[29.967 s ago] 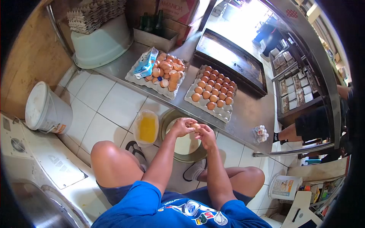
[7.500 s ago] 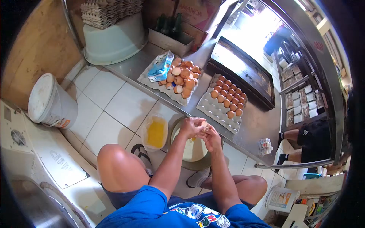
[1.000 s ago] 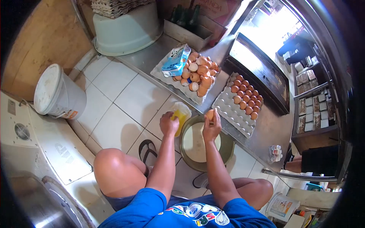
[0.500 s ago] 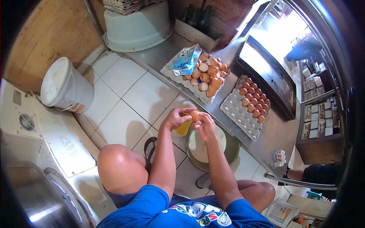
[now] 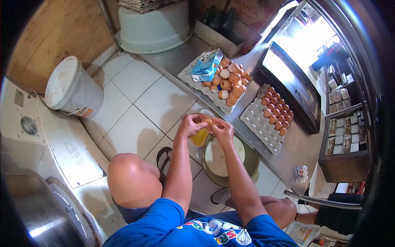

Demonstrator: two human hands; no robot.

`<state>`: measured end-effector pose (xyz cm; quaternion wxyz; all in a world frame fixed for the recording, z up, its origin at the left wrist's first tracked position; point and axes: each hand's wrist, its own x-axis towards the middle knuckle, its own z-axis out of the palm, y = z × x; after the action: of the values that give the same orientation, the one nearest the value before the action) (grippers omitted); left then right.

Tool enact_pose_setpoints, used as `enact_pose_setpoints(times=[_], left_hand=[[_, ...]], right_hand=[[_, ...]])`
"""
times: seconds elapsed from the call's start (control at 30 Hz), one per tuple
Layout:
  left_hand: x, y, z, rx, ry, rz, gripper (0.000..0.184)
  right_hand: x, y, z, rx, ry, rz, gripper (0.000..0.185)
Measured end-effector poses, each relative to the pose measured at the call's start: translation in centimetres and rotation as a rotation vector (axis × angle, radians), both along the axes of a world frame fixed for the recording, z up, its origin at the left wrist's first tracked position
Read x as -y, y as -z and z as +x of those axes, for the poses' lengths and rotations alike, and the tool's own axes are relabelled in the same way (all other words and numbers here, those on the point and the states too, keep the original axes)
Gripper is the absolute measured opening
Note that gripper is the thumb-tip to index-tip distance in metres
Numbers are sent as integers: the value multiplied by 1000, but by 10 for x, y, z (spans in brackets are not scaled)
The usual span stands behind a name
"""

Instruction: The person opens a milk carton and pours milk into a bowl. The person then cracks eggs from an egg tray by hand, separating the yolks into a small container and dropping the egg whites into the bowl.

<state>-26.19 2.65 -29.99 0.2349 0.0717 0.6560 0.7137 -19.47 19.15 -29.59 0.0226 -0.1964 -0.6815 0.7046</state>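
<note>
My left hand (image 5: 190, 125) and my right hand (image 5: 222, 131) meet with their fingertips on one brown egg (image 5: 209, 122), whose shell is mostly covered by the fingers. Below them, partly hidden by the left hand, is a clear container of yellow liquid (image 5: 199, 138). A large olive basin (image 5: 252, 162) with pale liquid stands on the floor under my right forearm. On the low metal table, a carton tray (image 5: 256, 117) holds whole brown eggs at its far side, with bare cups nearer me. Another tray holds broken eggshells (image 5: 234, 78) and a blue-and-white carton (image 5: 207, 66).
A lidded white bucket (image 5: 74, 88) stands on the tiles at the left. Behind the shells are an upturned pale tub (image 5: 154, 29) and a metal box with bottles (image 5: 218, 35). A dark baking tray (image 5: 290, 88) lies farther back. Another person's leg shows at the right.
Since a second ago, my left hand has come from the yellow liquid's container to the egg in my right hand. Over the longer span, the tray's whole eggs have become fewer. The view has shifted.
</note>
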Motion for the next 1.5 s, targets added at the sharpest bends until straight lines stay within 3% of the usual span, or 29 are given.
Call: enact_pose_setpoints(times=[0.33,0.87,1.0,1.2,1.33,1.5], left_hand=[[4,-16,1,121,-30,90,27],[1,-16,0,99,-104,74,25],[1,-10,3,250,-193,375,24],[1,-6,1,355,-307,481,22],[-1,5,-1,133,-347,261,21],[-4,-3,2,174,-175,186,19]], right_hand=[[1,-8,5,-38,69,-351,35],[-3,4,9,-136,43,-504,36],[-1,1,9,-195,102,-629,35],[-3,-6,6,-201,110,-624,34],[-8,-4,2,-228,34,-578,36],[-11,-20,-9,-164,-26,-306,36]])
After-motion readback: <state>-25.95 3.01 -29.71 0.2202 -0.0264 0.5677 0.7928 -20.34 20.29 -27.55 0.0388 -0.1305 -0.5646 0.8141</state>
